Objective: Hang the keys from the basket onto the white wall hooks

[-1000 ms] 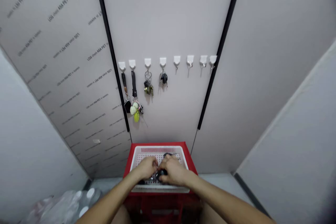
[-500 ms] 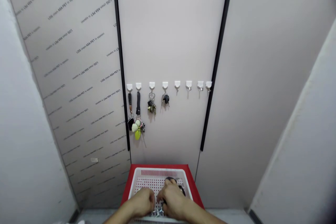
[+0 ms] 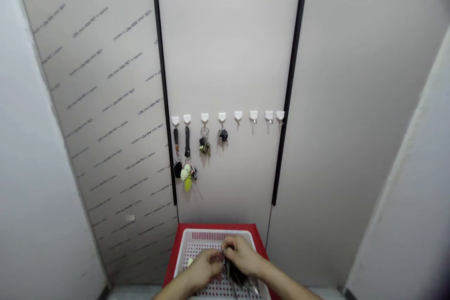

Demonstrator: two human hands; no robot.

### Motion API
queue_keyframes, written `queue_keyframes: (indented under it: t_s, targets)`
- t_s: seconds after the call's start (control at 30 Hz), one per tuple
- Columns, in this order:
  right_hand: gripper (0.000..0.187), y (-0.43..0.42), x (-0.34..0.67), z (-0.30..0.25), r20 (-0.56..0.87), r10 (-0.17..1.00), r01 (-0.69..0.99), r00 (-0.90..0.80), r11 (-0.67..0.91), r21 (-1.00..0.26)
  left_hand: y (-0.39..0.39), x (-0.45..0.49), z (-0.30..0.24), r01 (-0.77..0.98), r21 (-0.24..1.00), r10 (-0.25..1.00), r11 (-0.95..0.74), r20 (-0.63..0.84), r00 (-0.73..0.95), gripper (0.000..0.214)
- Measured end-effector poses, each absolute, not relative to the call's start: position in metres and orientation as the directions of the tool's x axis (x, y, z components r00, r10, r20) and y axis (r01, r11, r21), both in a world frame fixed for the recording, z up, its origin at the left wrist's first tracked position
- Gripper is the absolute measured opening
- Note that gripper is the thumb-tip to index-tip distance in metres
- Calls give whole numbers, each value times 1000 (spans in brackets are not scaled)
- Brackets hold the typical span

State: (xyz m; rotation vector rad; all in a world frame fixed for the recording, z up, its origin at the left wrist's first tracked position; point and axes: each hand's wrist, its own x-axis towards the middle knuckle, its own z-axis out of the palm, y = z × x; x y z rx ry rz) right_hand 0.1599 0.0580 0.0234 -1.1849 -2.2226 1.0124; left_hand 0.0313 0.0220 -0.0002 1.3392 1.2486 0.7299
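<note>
Both my hands are over a white perforated basket point(image 3: 214, 235) that sits on a red stool point(image 3: 183, 232). My left hand point(image 3: 204, 265) and my right hand point(image 3: 242, 257) are closed together on a bunch of keys point(image 3: 230, 273), with dark keys hanging below my fingers inside the basket. On the wall above runs a row of white hooks point(image 3: 253, 116). The left ones carry key sets: a black fob on a strap point(image 3: 176, 168), a bunch with a yellow-green charm point(image 3: 187, 178), a brass key bunch point(image 3: 204, 144) and a black car key point(image 3: 223, 135). The right hooks are bare.
Two black vertical strips point(image 3: 163, 93) frame the pale wall panel. A film-covered panel with printed text point(image 3: 105, 93) stands at the left, white walls close in on both sides.
My view has tilted up, so the hooks sit lower in frame. My hands have lifted slightly and shifted right in the basket, now pinching a key bunch between them.
</note>
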Motion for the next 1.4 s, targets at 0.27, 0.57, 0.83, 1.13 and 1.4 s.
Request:
queue_keyframes:
  t_s: [0.27, 0.57, 0.83, 1.13, 1.4]
  targets:
    - [10, 65, 161, 31, 41, 909, 297, -414, 177, -938, 29, 36, 13, 210, 967, 941, 143, -199, 275, 14]
    - [17, 78, 171, 78, 188, 887, 9, -422, 211, -977, 61, 33, 118, 652, 704, 948, -281, 97, 304, 16]
    - [18, 99, 175, 149, 421, 874, -164, -243, 390, -906, 88, 58, 185, 145, 949, 953, -281, 257, 160, 6]
    - [16, 143, 164, 205, 561, 812, -107, 163, 580, -808, 118, 70, 212, 93, 902, 903, -422, 427, -47, 14]
    - [16, 176, 160, 240, 533, 831, -82, 158, 549, -832, 127, 78, 224, 436, 723, 818, -535, 573, 52, 31]
